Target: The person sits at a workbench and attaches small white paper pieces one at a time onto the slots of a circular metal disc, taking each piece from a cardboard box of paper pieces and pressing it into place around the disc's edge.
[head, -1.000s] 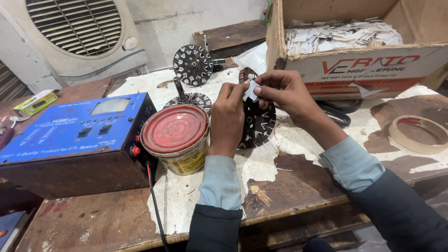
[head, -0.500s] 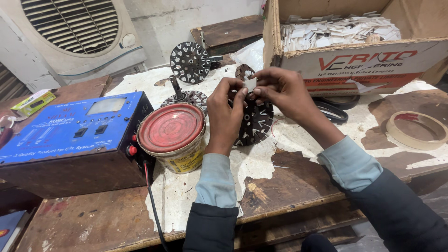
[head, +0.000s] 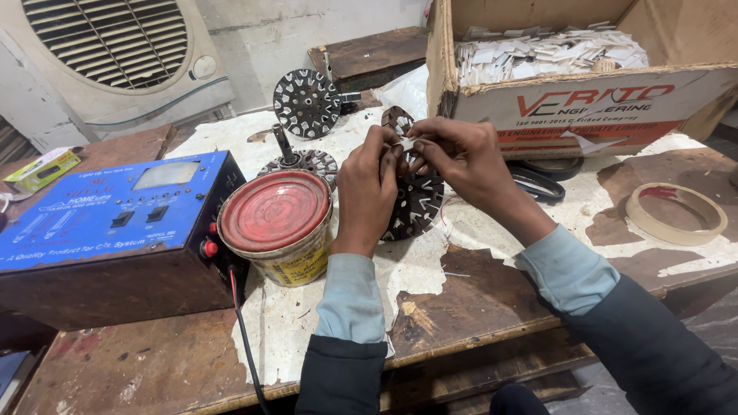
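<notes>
A dark round slotted metal core (head: 419,201) stands on edge on the workbench, with white paper strips showing in its slots. My left hand (head: 369,188) grips its left side and top. Fingers of my right hand (head: 461,157) pinch a small white paper strip (head: 405,143) at the core's upper rim, touching my left fingertips. Two more slotted cores stand behind: one on a shaft (head: 307,102) facing me, one lying flat (head: 301,162) with its shaft up.
A tin with a red lid (head: 274,223) sits just left of my left hand. A blue electrical unit (head: 108,230) is at the left with a black cable. A cardboard box (head: 584,107) of white paper strips stands behind; a tape roll (head: 676,213) lies right.
Both hands have stayed on the core, with the fingers shifting slightly at its top rim as the white strip is worked there. The view has drifted a little.
</notes>
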`<state>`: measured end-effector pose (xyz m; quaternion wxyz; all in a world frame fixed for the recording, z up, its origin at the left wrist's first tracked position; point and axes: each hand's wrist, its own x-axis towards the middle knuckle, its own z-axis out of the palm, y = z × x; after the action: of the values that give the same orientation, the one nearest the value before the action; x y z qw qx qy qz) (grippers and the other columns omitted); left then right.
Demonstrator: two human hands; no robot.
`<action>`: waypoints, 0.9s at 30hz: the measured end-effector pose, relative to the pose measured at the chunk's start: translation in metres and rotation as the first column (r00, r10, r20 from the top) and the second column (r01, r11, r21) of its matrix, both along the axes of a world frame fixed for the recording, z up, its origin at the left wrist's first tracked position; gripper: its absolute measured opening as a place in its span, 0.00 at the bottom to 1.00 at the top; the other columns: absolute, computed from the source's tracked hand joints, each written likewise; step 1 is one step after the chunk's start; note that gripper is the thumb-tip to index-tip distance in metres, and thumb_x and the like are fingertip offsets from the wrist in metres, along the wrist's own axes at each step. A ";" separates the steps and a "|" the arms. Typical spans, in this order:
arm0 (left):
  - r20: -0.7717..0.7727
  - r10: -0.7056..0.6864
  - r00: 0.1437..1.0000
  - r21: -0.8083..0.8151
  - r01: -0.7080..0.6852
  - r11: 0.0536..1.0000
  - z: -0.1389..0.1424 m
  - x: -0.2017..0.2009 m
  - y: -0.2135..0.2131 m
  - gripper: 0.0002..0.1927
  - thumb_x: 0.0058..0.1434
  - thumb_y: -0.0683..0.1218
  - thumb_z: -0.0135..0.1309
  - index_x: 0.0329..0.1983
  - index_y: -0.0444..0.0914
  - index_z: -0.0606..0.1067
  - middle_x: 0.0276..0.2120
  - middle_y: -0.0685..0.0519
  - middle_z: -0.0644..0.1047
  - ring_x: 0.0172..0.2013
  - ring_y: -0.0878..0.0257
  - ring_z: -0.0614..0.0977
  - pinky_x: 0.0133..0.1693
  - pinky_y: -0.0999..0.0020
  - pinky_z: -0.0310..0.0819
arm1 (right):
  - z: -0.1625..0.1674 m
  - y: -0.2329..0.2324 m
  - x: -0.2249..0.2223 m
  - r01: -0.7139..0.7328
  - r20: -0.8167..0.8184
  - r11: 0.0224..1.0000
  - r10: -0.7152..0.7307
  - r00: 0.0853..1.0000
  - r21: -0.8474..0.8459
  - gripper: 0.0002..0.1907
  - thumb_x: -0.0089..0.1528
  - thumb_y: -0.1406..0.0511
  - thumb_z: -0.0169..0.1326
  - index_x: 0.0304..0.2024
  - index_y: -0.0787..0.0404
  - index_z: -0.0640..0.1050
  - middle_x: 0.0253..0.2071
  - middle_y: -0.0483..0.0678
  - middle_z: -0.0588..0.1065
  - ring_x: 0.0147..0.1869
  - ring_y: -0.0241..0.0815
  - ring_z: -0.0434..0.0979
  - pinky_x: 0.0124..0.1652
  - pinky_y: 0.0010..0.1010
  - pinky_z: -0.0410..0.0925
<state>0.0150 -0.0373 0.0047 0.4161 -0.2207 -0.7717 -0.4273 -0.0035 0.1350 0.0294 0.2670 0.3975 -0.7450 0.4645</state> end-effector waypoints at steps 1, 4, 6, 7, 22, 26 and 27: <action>-0.003 0.010 1.000 -0.012 -0.010 1.000 0.000 0.001 0.000 0.05 0.67 0.36 0.50 0.44 0.36 0.71 0.33 0.45 0.81 0.34 0.48 0.84 0.34 0.52 0.72 | 0.000 0.001 0.000 0.001 0.025 1.000 -0.001 1.000 -0.006 0.09 0.67 0.75 0.53 0.50 0.69 0.80 0.38 0.51 0.82 0.39 0.37 0.86 0.39 0.26 0.78; -0.011 0.024 1.000 -0.034 -0.025 0.999 0.001 0.003 0.001 0.06 0.66 0.35 0.51 0.44 0.36 0.71 0.32 0.46 0.80 0.33 0.50 0.84 0.34 0.54 0.72 | -0.004 0.003 0.000 -0.032 0.036 0.999 0.033 0.999 -0.030 0.04 0.68 0.75 0.54 0.42 0.70 0.80 0.33 0.50 0.81 0.36 0.36 0.86 0.34 0.24 0.79; -0.013 0.021 1.000 -0.025 -0.021 0.999 0.002 0.004 0.003 0.07 0.65 0.35 0.51 0.45 0.37 0.72 0.33 0.47 0.81 0.34 0.53 0.85 0.34 0.57 0.74 | -0.007 0.004 -0.003 -0.062 0.067 0.996 0.067 0.996 -0.069 0.04 0.68 0.75 0.53 0.39 0.70 0.79 0.31 0.50 0.80 0.34 0.36 0.85 0.32 0.24 0.79; -0.043 0.015 0.999 -0.024 -0.016 1.000 0.002 0.005 0.003 0.07 0.64 0.35 0.52 0.44 0.37 0.73 0.34 0.46 0.81 0.34 0.54 0.84 0.34 0.58 0.74 | -0.008 0.004 -0.005 -0.077 0.083 0.993 0.084 0.993 -0.088 0.05 0.68 0.76 0.52 0.38 0.70 0.78 0.30 0.50 0.80 0.33 0.36 0.85 0.32 0.24 0.79; 0.031 -0.153 0.988 0.260 0.139 0.955 -0.005 -0.010 -0.001 0.05 0.66 0.35 0.53 0.34 0.34 0.73 0.29 0.52 0.78 0.28 0.67 0.78 0.29 0.69 0.71 | 0.000 0.003 -0.005 0.005 -0.216 0.986 0.031 0.976 0.165 0.23 0.62 0.74 0.59 0.60 0.68 0.72 0.48 0.54 0.78 0.50 0.45 0.84 0.49 0.34 0.75; 0.185 -0.207 0.961 0.311 0.143 0.940 -0.004 -0.011 -0.004 0.07 0.67 0.35 0.53 0.32 0.33 0.70 0.24 0.52 0.76 0.25 0.66 0.76 0.27 0.67 0.66 | -0.003 0.001 0.004 0.128 -0.407 0.968 -0.031 0.913 0.215 0.28 0.61 0.76 0.58 0.64 0.66 0.69 0.56 0.58 0.74 0.53 0.53 0.82 0.50 0.37 0.77; 0.215 -0.191 0.958 0.272 0.129 0.954 -0.004 -0.011 -0.004 0.07 0.67 0.35 0.53 0.32 0.33 0.70 0.23 0.52 0.76 0.25 0.66 0.76 0.27 0.67 0.66 | -0.004 0.002 0.005 0.148 -0.442 0.964 -0.036 0.896 0.221 0.28 0.61 0.76 0.59 0.64 0.66 0.70 0.57 0.59 0.74 0.54 0.56 0.81 0.50 0.38 0.76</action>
<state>0.0038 -0.0411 0.0011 0.3090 -0.1745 -0.7341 -0.5789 0.0013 0.1373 0.0259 0.3960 0.4854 -0.7370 0.2537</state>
